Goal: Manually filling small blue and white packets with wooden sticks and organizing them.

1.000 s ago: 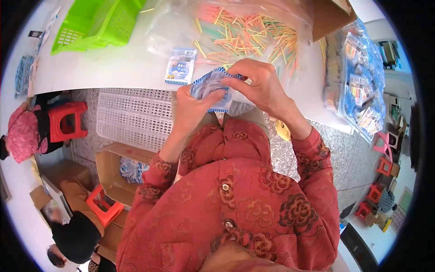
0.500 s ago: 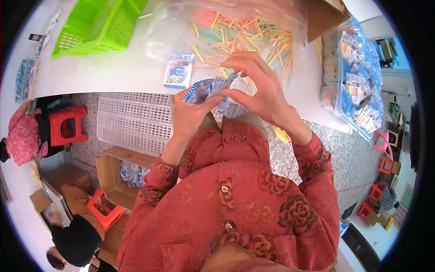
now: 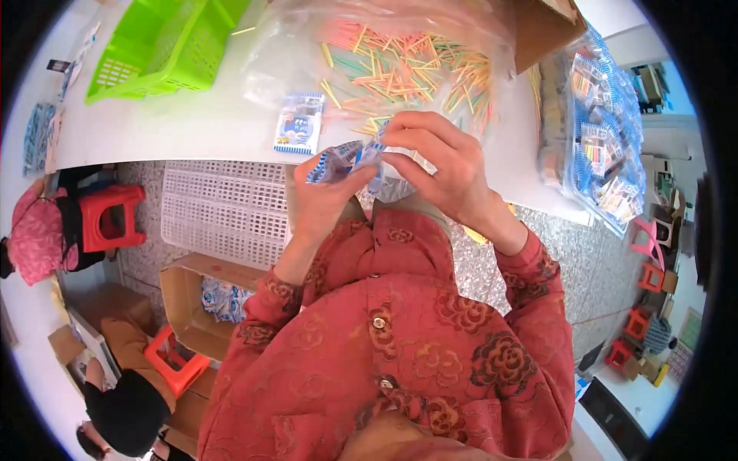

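Over the table's near edge, my left hand [image 3: 319, 200] pinches a small blue-and-white plastic packet [image 3: 342, 161] between thumb and fingers. From the other side, my right hand [image 3: 450, 165] has its thumb and fingertips closed on the packet's upper edge. What is inside the packet cannot be made out. A flat packet [image 3: 298, 124] of the same blue-and-white kind lies on the table just beyond my left hand. Farther off, a loose heap of thin pink, yellow and green sticks [image 3: 407, 65] rests on clear plastic sheeting [image 3: 280, 58].
A green basket [image 3: 173, 54] stands at the far left. Filled packets [image 3: 603, 146] crowd a container at the right, beside a cardboard box [image 3: 546, 34]. Below the table are a white crate [image 3: 223, 211], an open carton [image 3: 181, 296] and red stools [image 3: 111, 217]. Other people sit at left.
My right hand's fingers have closed down nearer the packet, and its spread has narrowed. The packet is tilted differently and more bunched between my hands. The view has shifted slightly.
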`<move>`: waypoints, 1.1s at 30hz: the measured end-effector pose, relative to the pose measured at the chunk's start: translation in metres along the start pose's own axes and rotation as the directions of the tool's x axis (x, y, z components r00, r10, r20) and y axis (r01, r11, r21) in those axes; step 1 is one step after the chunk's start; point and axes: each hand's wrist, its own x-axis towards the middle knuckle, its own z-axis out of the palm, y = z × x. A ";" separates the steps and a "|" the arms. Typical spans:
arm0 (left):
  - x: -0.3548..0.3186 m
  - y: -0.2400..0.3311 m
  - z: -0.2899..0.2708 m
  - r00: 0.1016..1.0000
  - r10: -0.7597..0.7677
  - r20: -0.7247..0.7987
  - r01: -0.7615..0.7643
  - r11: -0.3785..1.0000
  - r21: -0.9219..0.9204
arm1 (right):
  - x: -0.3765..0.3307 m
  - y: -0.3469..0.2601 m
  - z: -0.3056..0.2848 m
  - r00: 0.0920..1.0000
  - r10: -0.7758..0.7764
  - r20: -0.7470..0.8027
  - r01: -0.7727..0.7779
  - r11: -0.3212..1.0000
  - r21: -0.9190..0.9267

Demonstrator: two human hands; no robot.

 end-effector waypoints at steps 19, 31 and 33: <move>-0.007 0.002 0.014 0.998 -0.049 0.044 0.051 0.997 -0.056 | -0.005 0.002 -0.004 0.971 -0.214 -0.106 0.186 0.955 -0.230; -0.010 -0.001 0.014 0.996 -0.076 -0.050 0.071 0.994 -0.087 | -0.003 0.002 0.002 0.978 -0.185 -0.098 0.155 0.954 -0.257; -0.010 -0.001 0.012 0.995 -0.092 -0.048 0.089 0.993 -0.075 | -0.003 0.003 0.002 0.994 -0.081 -0.073 0.069 0.987 -0.146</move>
